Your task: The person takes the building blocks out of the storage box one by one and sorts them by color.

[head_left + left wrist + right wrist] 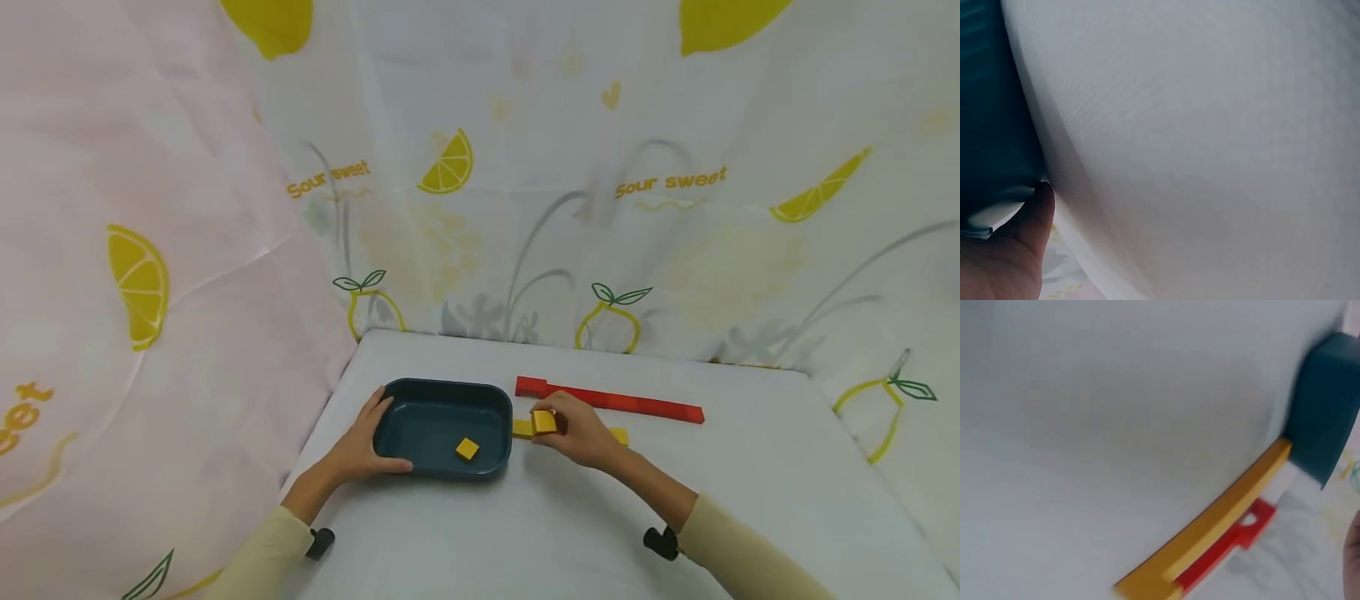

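Observation:
My left hand [358, 450] holds the left end of a dark teal tray [420, 437], thumb along the front rim and fingers at the far left corner. One yellow cube [467, 449] lies inside it, toward the right front. Between thumb and fingers, my right hand [583, 433] pinches another yellow cube [543, 422] just right of the tray. Behind that hand runs a yellow bar [522, 429], partly hidden by it. The right wrist view shows this yellow bar [1216, 515] reaching up to the tray's wall [1325, 406]; the held cube is out of that view.
A long red bar [637, 403] with a wider left end lies farther back, behind the yellow one. White cloth covers the table [600, 533]. Lemon-printed curtains [525, 208] hang behind it and on the left.

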### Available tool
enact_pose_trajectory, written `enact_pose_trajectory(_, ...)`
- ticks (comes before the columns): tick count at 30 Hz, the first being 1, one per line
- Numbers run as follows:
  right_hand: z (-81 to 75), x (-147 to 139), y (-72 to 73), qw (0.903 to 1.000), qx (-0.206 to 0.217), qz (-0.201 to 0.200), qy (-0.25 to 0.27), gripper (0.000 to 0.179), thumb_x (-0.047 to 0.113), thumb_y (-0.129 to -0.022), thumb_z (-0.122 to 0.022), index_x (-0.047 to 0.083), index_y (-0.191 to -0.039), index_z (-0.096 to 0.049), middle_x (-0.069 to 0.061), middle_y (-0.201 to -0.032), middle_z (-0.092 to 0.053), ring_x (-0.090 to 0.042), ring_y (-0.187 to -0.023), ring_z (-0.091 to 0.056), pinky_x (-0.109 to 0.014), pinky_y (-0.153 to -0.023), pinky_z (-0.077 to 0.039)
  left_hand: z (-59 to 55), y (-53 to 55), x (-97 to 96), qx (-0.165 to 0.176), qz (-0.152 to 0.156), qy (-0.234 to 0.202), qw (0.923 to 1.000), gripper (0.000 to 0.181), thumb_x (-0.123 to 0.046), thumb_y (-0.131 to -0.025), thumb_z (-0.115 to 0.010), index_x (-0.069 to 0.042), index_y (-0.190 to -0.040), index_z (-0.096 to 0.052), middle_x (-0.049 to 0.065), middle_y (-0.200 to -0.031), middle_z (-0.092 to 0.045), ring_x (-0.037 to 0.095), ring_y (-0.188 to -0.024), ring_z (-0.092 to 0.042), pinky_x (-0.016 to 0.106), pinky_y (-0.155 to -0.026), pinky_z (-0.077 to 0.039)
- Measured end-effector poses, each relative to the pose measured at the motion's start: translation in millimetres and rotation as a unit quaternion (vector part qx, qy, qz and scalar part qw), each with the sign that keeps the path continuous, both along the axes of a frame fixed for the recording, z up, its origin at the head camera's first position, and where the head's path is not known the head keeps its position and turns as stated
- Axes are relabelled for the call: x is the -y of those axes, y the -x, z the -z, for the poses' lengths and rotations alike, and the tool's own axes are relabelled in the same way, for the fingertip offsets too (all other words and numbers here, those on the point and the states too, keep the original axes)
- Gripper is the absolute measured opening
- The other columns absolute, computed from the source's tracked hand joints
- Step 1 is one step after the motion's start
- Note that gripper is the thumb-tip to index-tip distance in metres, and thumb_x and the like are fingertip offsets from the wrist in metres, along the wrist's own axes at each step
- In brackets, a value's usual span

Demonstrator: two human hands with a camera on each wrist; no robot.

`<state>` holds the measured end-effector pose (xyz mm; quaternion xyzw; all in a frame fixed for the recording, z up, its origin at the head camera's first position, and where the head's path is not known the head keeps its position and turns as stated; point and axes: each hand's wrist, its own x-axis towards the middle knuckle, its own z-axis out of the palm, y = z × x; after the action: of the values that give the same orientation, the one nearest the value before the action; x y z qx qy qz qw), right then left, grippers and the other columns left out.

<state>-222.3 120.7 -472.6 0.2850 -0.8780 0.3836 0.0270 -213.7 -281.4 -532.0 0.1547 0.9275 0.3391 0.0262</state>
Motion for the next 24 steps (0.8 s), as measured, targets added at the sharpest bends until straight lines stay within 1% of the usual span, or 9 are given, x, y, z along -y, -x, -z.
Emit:
enact_pose_trajectory(2, 1.5, -18, -2.4, 0.9998, -0.002, 0.019, 0.000, 0.035, 0.015, -0.080, -0.083, 0.018, -0.111, -0.067, 0.005, -0.100, -0.062, -0.012, -0.081, -0.054, -0.019, -0.069, -0.053, 0.7, 0.0, 0.4, -0.002, -0.003, 0.004, 1.0000, 0.125, -0.058, -0.065, -0.086, -0.006, -0.157, -0.020, 0.015, -0.166, -0.004, 0.044, -0.148, -0.019, 0.067, -0.108, -0.033)
enact_pose_trajectory(5, 2.8, -43, -5.7, 0.9989, -0.011, 0.046, 0.001, 0.036, 0.013, -0.079, -0.083, 0.014, -0.112, -0.068, 0.003, -0.102, -0.064, -0.013, -0.083, -0.054, -0.020, -0.071, -0.053, 0.7, -0.4, 0.3, -0.003, -0.012, 0.008, 0.9999, 0.124, -0.058, -0.064, -0.086, -0.008, -0.157, -0.020, 0.013, -0.167, -0.004, 0.043, -0.148, -0.019, 0.066, -0.108, -0.033)
enact_pose_trajectory(8, 5.8, -67, -7.1, 0.9966, -0.033, 0.075, -0.007, 0.039, 0.011, -0.077, -0.084, 0.009, -0.113, -0.068, 0.000, -0.105, -0.066, -0.014, -0.085, -0.054, -0.019, -0.071, -0.053, 0.0, -0.5, -2.3, -0.002, -0.011, 0.008, 0.9999, 0.124, -0.058, -0.065, -0.086, -0.007, -0.157, -0.020, 0.013, -0.167, -0.004, 0.043, -0.149, -0.019, 0.066, -0.108, -0.033)
enact_pose_trajectory(11, 10.8, -90, -6.5, 0.9932, -0.054, 0.101, -0.019, 0.041, 0.009, -0.076, -0.085, 0.007, -0.113, -0.067, -0.002, -0.105, -0.066, -0.013, -0.086, -0.054, -0.017, -0.072, -0.053, -1.0, -1.9, -4.9, 0.009, -0.012, 0.002, 0.9999, 0.123, -0.056, -0.065, -0.087, -0.008, -0.157, -0.021, 0.012, -0.167, -0.003, 0.043, -0.149, -0.017, 0.066, -0.109, -0.032)
enact_pose_trajectory(14, 16.4, -109, -4.5, 0.9905, -0.058, 0.121, -0.030, 0.041, 0.009, -0.076, -0.085, 0.006, -0.113, -0.067, -0.003, -0.103, -0.065, -0.014, -0.085, -0.053, -0.017, -0.071, -0.052, -1.5, -3.0, -6.1, 0.012, -0.016, 0.008, 0.9998, 0.123, -0.058, -0.065, -0.086, -0.008, -0.157, -0.021, 0.012, -0.167, -0.002, 0.043, -0.149, -0.018, 0.066, -0.109, -0.033)
enact_pose_trajectory(16, 20.3, -120, -2.9, 0.9897, -0.044, 0.131, -0.039, 0.041, 0.009, -0.077, -0.084, 0.005, -0.113, -0.066, -0.003, -0.099, -0.064, -0.015, -0.083, -0.052, -0.017, -0.068, -0.051, -1.4, -2.7, -6.2, 0.013, -0.019, 0.009, 0.9997, 0.123, -0.058, -0.065, -0.086, -0.010, -0.157, -0.021, 0.011, -0.167, -0.002, 0.042, -0.149, -0.019, 0.066, -0.109, -0.033)
enact_pose_trajectory(20, 30.7, -139, 1.2, 0.9863, 0.011, 0.153, -0.061, 0.041, 0.011, -0.080, -0.081, 0.002, -0.117, -0.065, -0.007, -0.100, -0.064, -0.017, -0.081, -0.050, -0.018, -0.064, -0.047, -1.3, -1.2, -5.7, 0.013, -0.018, 0.018, 0.9996, 0.122, -0.063, -0.066, -0.083, -0.013, -0.158, -0.020, 0.011, -0.167, -0.001, 0.042, -0.149, -0.019, 0.066, -0.108, -0.034)
enact_pose_trajectory(24, 41.0, -152, 3.4, 0.9825, 0.061, 0.155, -0.083, 0.039, 0.012, -0.082, -0.080, 0.002, -0.117, -0.065, -0.009, -0.102, -0.063, -0.017, -0.079, -0.049, -0.019, -0.062, -0.045, -1.2, -1.0, -5.0, 0.015, -0.015, 0.026, 0.9994, 0.115, -0.062, -0.073, -0.079, -0.013, -0.159, -0.019, 0.012, -0.167, 0.000, 0.045, -0.148, -0.019, 0.067, -0.107, -0.034)
